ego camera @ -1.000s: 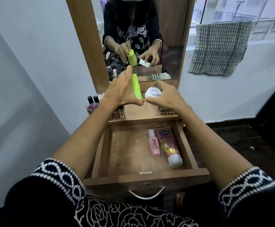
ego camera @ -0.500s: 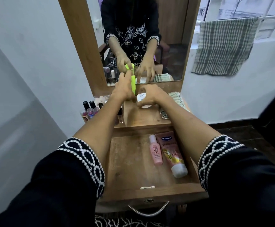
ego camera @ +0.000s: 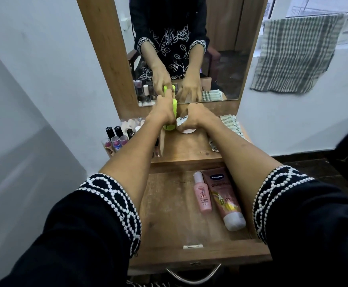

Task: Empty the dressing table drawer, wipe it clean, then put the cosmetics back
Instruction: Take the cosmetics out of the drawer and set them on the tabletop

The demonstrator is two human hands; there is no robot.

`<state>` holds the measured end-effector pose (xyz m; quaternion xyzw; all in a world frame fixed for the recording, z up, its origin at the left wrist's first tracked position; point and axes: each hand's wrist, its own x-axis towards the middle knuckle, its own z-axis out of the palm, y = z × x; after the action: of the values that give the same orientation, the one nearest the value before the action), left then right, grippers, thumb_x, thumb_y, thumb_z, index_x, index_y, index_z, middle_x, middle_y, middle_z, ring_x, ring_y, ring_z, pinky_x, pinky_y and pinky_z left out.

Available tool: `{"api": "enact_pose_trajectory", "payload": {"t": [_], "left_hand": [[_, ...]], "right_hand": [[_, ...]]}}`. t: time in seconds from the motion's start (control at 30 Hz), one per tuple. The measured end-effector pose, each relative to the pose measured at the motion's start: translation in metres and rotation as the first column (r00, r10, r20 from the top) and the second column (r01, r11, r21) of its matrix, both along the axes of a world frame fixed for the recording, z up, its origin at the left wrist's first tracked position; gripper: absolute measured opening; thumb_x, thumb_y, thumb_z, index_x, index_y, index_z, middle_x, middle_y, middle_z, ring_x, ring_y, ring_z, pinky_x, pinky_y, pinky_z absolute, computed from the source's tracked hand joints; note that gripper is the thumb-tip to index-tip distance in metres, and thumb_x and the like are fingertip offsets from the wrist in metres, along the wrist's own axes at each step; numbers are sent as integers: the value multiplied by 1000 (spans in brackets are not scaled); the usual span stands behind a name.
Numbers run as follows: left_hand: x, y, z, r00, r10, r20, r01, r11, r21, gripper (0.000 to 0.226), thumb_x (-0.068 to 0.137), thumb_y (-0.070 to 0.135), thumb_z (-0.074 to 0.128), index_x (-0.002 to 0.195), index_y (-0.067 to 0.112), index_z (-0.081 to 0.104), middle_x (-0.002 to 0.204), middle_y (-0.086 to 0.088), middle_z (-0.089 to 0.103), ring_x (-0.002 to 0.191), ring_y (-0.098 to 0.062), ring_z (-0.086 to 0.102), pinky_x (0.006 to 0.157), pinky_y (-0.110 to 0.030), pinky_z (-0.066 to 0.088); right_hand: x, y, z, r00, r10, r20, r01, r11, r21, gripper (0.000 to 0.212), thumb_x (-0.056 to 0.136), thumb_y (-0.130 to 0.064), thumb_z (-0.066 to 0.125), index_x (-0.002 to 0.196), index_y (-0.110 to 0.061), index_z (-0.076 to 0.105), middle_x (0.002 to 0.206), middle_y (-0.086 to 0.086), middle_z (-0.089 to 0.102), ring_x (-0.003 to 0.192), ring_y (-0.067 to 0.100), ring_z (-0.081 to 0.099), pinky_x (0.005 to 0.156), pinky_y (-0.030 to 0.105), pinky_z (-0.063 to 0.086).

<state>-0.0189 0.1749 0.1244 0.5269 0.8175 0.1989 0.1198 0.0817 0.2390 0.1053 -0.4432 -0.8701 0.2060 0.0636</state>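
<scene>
My left hand [ego camera: 162, 112] grips the green bottle [ego camera: 173, 112] upright on the tabletop [ego camera: 189, 148], and my right hand [ego camera: 198, 117] curls over the white jar [ego camera: 183, 124] just beside it, which seems to rest on the wood. The drawer [ego camera: 169, 214] is open below, with a pink bottle [ego camera: 202, 193] and tube [ego camera: 225, 197] lying side by side at its right.

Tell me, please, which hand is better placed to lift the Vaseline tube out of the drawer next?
Right. The Vaseline tube lies along the drawer's right side, under the right forearm. Both hands are busy: the right hand holds a white jar, the left hand a green bottle.
</scene>
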Motion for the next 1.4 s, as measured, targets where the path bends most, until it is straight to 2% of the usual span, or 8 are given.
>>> {"api": "enact_pose_trajectory", "payload": {"t": [0.17,0.27,0.43,0.63,0.87,1.07,1.23,1.4], "left_hand": [[-2,2,-1,999,33,-7,-34,999,-18,75,72,4,76,130,11,29,128,-19,40,119,-38,46,96,-46,43],[-3,1,0,999,41,-26,-41,999,-12,75,70,5,78,128,10,31,128,-19,40,117,-39,47,95,-46,43],[4,-3,2,994,61,-88,-57,997,42,71,73,1,74,129,12,32,126,-16,43,116,-38,49,88,-44,44],[27,-16,17,953,123,-276,-59,972,229,67,78,3,71,133,9,34,133,-16,37,118,-35,44,89,-43,46],[74,-62,23,932,8,-363,257,690,676,26,84,-1,52,109,6,56,121,-10,50,106,-22,52,79,-31,51],[103,-111,-27,952,-40,-304,282,504,817,14,86,0,54,95,-1,64,106,-17,61,97,-28,60,81,-34,51],[115,-129,-88,998,-58,37,13,686,728,11,83,0,57,92,5,62,94,-9,61,84,-23,59,74,-33,48],[109,-124,-126,876,86,474,-248,924,291,16,82,0,63,97,3,62,98,-14,66,95,-31,61,86,-40,50]], "right_hand": [[-2,1,-4,1000,-17,-18,18,999,39,35,65,-31,76,59,-19,44,85,8,54,81,27,50,53,26,34],[-2,1,-8,998,-30,-47,32,998,48,40,64,-33,77,56,-22,40,84,6,52,81,26,48,62,28,35],[0,-3,-10,997,-41,-69,46,996,71,30,66,-36,75,71,-14,55,87,6,58,90,29,58,67,30,40],[15,-12,1,973,-5,-230,33,993,116,55,63,-38,79,109,-14,63,112,10,63,106,29,58,83,34,49],[47,-43,22,841,57,-538,76,972,222,28,77,-17,62,105,-12,65,103,4,65,94,16,59,78,25,47],[85,-91,-4,621,68,-781,206,947,247,15,78,-7,64,92,-11,65,90,-1,64,72,10,55,64,12,43],[99,-122,-58,649,-81,-757,236,967,99,15,79,-6,61,92,-13,65,87,-2,65,68,5,56,65,10,46],[104,-136,-94,757,-240,-608,252,965,-68,15,84,-11,61,98,-12,65,94,3,69,86,18,65,81,34,54]]}}
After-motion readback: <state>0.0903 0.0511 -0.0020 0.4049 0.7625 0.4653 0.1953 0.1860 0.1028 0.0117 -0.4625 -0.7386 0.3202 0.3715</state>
